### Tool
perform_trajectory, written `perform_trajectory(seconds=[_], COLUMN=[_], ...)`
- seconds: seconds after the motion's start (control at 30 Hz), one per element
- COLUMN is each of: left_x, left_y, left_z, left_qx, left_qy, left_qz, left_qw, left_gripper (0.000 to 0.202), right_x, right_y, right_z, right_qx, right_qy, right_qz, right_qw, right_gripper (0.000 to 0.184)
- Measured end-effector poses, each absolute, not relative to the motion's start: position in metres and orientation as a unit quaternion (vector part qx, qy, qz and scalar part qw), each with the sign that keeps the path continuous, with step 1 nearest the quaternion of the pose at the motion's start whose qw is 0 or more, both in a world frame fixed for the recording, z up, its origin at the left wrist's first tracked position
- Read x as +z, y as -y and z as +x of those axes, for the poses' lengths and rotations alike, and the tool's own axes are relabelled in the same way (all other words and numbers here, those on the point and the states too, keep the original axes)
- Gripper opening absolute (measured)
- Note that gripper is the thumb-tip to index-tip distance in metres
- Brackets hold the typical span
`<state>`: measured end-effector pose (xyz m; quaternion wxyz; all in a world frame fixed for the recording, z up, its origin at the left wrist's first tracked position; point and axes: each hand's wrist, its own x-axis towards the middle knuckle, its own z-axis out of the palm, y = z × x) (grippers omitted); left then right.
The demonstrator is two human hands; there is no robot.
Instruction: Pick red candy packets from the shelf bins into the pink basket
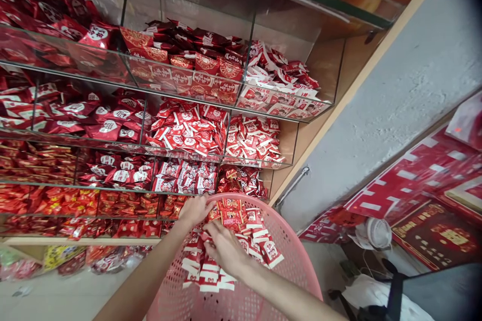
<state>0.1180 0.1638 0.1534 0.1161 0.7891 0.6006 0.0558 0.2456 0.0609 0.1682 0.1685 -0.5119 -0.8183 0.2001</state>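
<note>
A pink perforated plastic basket point(301, 266) stands below me, tilted toward the shelves. Inside it lie several small red-and-white candy packets point(271, 251), some with gold and red wrappers. My left hand point(195, 210) is closed at the basket's far left rim, its fingers partly hidden. Lower down, inside the basket, my right hand point(225, 250) has curled fingers pressed into the packets. A red packet point(205, 236) shows at its fingertips, partly covered by the hand.
Glass-fronted shelves point(181, 80) ahead hold red wrapped candies sorted into compartments. Bagged goods point(68, 261) lie beneath the lowest shelf. To the right are a grey wall point(376, 110), red gift boxes point(433, 230) and a dark chair point(444, 291). A wooden side panel point(324, 133) edges the shelves.
</note>
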Motion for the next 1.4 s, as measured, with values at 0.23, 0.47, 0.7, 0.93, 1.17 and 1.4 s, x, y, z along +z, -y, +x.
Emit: perform_trajectory(seconds=[0.23,0.47,0.7,0.93,1.17,1.4], left_x=[0.153,0.153,0.154,0.155,0.156,0.157], left_y=[-0.164,-0.164,-0.163,-0.163,-0.164,-0.163], left_z=[0.117,0.118,0.119,0.118,0.117,0.118], left_qx=[0.078,0.072,0.068,0.060,0.058,0.060], left_qy=[-0.593,-0.599,-0.599,-0.599,-0.600,-0.597], left_qz=[0.791,0.787,0.790,0.790,0.789,0.791], left_qw=[0.125,0.130,0.110,0.117,0.119,0.120], left_gripper=[0.063,0.067,0.068,0.066,0.062,0.061], right_x=[0.141,0.122,0.114,0.111,0.110,0.110], right_y=[-0.058,-0.065,-0.061,-0.060,-0.061,-0.071], right_z=[0.217,0.203,0.196,0.187,0.191,0.196], right_qx=[-0.067,-0.096,-0.084,-0.086,-0.092,-0.091], right_qy=[0.907,0.880,0.877,0.862,0.869,0.865], right_qz=[-0.409,-0.462,-0.473,-0.497,-0.483,-0.490], right_qw=[0.076,0.053,0.029,0.055,0.060,0.060], right_gripper=[0.038,0.027,0.024,0.029,0.033,0.032])
